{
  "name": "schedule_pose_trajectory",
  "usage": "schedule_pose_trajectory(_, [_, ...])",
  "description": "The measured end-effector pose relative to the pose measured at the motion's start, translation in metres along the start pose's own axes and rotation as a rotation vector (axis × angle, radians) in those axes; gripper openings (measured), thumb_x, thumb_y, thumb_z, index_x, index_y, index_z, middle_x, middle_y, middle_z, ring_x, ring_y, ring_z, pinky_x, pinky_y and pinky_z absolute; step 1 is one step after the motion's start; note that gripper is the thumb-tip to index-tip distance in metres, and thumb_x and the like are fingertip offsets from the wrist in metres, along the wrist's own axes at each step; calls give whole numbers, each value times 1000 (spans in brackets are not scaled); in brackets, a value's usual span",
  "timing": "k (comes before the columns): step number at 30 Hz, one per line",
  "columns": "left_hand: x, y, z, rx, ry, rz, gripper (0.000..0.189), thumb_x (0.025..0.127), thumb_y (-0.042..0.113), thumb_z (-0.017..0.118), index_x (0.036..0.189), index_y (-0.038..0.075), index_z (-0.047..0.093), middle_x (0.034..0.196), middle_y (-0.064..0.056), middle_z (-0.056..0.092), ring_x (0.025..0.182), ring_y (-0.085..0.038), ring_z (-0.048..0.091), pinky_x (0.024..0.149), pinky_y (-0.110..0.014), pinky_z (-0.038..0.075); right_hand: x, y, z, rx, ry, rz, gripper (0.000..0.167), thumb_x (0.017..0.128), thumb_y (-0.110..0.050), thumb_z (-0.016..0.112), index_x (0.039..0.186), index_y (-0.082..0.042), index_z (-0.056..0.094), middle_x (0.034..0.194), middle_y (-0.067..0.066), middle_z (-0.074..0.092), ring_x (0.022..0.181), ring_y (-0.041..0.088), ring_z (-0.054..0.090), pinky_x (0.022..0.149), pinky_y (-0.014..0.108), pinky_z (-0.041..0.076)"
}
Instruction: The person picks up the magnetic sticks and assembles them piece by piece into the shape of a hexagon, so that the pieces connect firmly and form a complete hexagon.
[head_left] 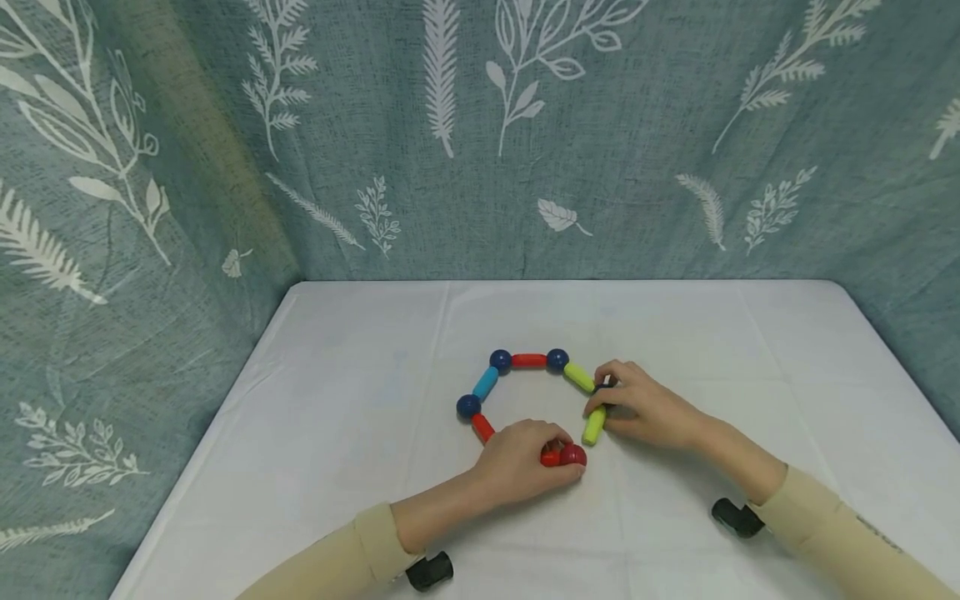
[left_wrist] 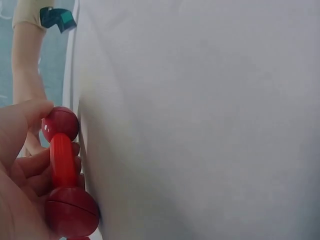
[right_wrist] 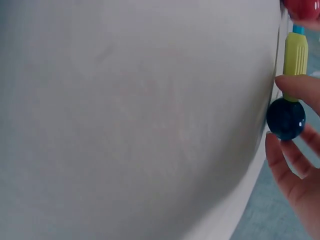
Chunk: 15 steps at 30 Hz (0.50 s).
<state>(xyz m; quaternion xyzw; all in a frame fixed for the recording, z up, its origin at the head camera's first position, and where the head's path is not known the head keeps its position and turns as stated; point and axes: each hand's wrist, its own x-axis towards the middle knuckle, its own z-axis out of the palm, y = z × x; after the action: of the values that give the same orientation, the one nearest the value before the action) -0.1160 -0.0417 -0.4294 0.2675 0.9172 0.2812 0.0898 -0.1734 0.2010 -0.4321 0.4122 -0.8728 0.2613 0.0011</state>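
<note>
Balls and rods of a magnetic building set form a nearly closed ring on the table. My left hand (head_left: 517, 465) grips the near side, with its thumb and fingers around a red rod (left_wrist: 64, 160) and the red ball (head_left: 574, 455) at its end. A second red ball (left_wrist: 72, 212) sits at the rod's other end. At the ring's right, my right hand (head_left: 652, 408) pinches a yellow-green rod (head_left: 594, 426) by a dark blue ball (right_wrist: 286, 118). That rod's free end stands just short of the red ball. Fingers partly hide the blue ball in the head view.
Farther round the ring are another yellow-green rod (head_left: 579, 377), a red rod (head_left: 529, 361), a light blue rod (head_left: 486, 383) and several dark blue balls. A white cloth covers the table (head_left: 360, 350). Green patterned curtain (head_left: 637, 150) hangs behind and at the sides.
</note>
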Motion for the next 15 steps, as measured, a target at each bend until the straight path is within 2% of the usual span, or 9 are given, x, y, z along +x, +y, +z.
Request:
schedule_pose_trajectory(7, [4,0,1,6,15,14,34,86,42,72,107,16,72,84,11,62,75,-2,52,62,-15,43,-2,-6,4,44,-4,14,26,83,-9,78,101,-26,71,114,1,51,106,17,44,85,38,45])
schedule_pose_trajectory(11, [4,-2,-3,-3,11,18,36,86,44,71,109,16,72,87,10,63,78,-3,53,65,-16,44,-2,-7,1,68,-13,41,30,84,-2,71,104,-24,70,116,0,51,107,18,46,87,40,46])
schedule_pose_trajectory(13, [4,-5,-9,1,36,24,36,88,43,70,110,15,71,91,7,65,82,-6,55,68,-19,46,0,-8,1,101,0,89,30,85,0,66,108,-19,69,116,0,53,106,18,49,85,38,48])
schedule_pose_trajectory(15, [6,-11,-19,32,98,16,35,90,41,68,112,13,71,98,3,67,89,-11,57,73,-23,49,2,-8,1,126,34,154,28,87,-1,64,113,-13,66,115,2,56,101,18,54,81,35,51])
